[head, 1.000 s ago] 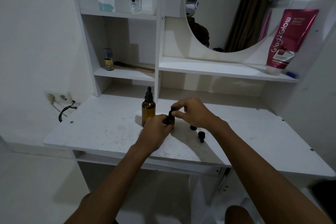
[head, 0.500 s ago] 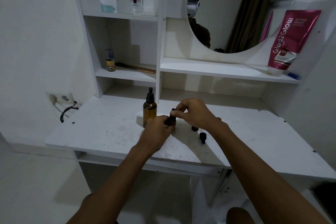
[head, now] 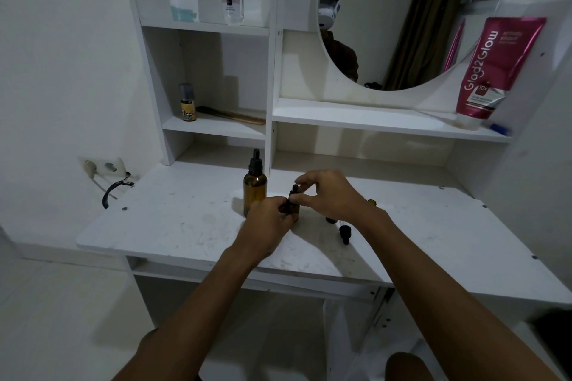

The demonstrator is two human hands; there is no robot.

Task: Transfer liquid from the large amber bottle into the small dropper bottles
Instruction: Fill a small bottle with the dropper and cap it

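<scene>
On the white desk (head: 173,226), just right of one large amber bottle (head: 254,192) standing capped: one small dropper bottle (head: 294,207), gripped round its body by the left hand (head: 269,226), its top pinched by the right hand (head: 331,195). Nearby, one loose dropper cap (head: 344,233), lying flat.

One wide-angle camera, worn on the head, looks forward and down from the front edge of the desk (head: 173,219), close over it, facing the shelves (head: 371,120) and round mirror (head: 402,9) along its back edge.
</scene>
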